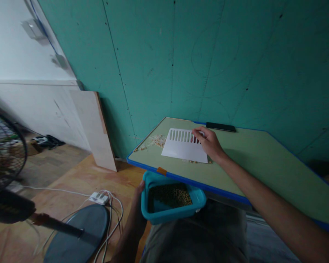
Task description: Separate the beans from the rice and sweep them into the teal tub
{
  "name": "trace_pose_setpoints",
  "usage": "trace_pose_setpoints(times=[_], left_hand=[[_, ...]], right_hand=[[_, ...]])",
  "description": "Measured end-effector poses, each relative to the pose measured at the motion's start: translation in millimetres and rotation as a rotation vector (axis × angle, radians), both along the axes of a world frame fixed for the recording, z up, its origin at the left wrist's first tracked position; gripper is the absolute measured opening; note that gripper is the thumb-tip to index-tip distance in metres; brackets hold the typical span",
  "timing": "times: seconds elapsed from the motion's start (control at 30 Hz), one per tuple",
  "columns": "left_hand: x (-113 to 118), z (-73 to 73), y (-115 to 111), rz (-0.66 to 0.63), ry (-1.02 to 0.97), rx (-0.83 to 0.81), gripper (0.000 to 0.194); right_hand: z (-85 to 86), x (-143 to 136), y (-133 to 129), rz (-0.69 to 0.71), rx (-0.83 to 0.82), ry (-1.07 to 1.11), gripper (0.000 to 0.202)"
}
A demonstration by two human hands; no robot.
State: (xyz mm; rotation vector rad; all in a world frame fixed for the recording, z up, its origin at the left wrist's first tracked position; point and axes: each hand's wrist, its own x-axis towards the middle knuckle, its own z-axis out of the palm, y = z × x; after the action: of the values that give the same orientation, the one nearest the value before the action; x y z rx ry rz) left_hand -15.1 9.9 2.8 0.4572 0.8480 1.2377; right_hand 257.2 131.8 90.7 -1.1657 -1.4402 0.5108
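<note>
My right hand (210, 143) pinches the right end of a white slotted plastic sheet (182, 149), fingers at the slots along its far side. The sheet lies low over the pale green tabletop (252, 157). Pale beans or seeds (159, 140) are scattered just left of it, with a few more (192, 161) by its near edge. Below the table's front edge, my left hand (140, 190) grips the left side of a teal plastic tub (164, 216). Dark green and tan beans or seeds (178, 195) cover part of the tub's bottom. My left fingers are mostly hidden behind the tub.
At the table's back edge lies a flat black object (220, 127), against the green wall (150, 65). A fan base (79, 235), loose white cables and a power strip (99, 198) occupy the floor at left. A board (91, 128) leans on the wall.
</note>
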Motion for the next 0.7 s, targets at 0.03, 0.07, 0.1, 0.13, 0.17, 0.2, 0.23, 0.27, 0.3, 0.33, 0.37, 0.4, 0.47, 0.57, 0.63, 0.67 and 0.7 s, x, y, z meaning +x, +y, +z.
trace_pose_setpoints(times=[0.03,0.07,0.1,0.13,0.17,0.2,0.23,0.27,0.3,0.33,0.37,0.4,0.47,0.57,0.63,0.67,0.7], left_hand=[[0,0.0,0,-0.001,0.000,0.008,0.045],[0,0.2,0,-0.005,-0.001,0.011,0.045],[0,0.3,-1,-0.011,-0.002,0.010,0.045],[0,0.5,-1,-0.017,-0.002,0.006,0.045],[0,0.6,-1,-0.015,-0.001,0.001,0.044],[0,0.8,-1,-0.007,0.002,-0.001,0.042],[1,0.9,-1,0.007,0.005,0.002,0.040],[1,1.1,-1,0.023,0.008,0.007,0.038],[0,1.4,0,0.036,0.010,0.008,0.037],[0,1.6,1,0.041,0.008,0.007,0.036],[0,1.9,2,0.041,0.005,0.000,0.036],[0,2.1,3,0.038,0.001,-0.010,0.037],[0,2.6,4,0.033,-0.002,-0.020,0.039],[0,3.5,4,0.031,0.001,0.001,0.036],[0,4.1,3,0.021,0.001,0.019,0.035],[0,4.4,3,0.018,0.000,0.027,0.035],[0,4.7,3,0.016,-0.003,0.032,0.035]], right_hand=[[0.4,-1,0,0.012,-0.012,0.024,0.030],[1.2,-2,0,0.019,-0.022,0.055,0.030],[2.4,-2,0,0.021,-0.027,0.086,0.030],[3.6,0,1,0.015,-0.023,0.109,0.030],[4.8,3,2,0.000,-0.011,0.124,0.030],[5.7,7,4,-0.019,0.006,0.129,0.030],[6.1,13,6,-0.039,0.024,0.126,0.029],[6.0,19,9,-0.059,0.041,0.120,0.030],[5.1,25,11,-0.077,0.054,0.117,0.030],[3.8,31,13,-0.094,0.067,0.116,0.031],[2.0,37,15,-0.110,0.077,0.120,0.031],[0.1,41,17,-0.124,0.082,0.116,0.032],[-3.5,45,19,-0.139,0.074,0.083,0.035],[-6.9,43,20,-0.127,0.050,0.020,0.040],[-8.3,41,20,-0.110,0.043,0.010,0.043],[-8.9,40,21,-0.105,0.043,0.011,0.043],[-9.4,40,21,-0.098,0.042,0.012,0.043]])
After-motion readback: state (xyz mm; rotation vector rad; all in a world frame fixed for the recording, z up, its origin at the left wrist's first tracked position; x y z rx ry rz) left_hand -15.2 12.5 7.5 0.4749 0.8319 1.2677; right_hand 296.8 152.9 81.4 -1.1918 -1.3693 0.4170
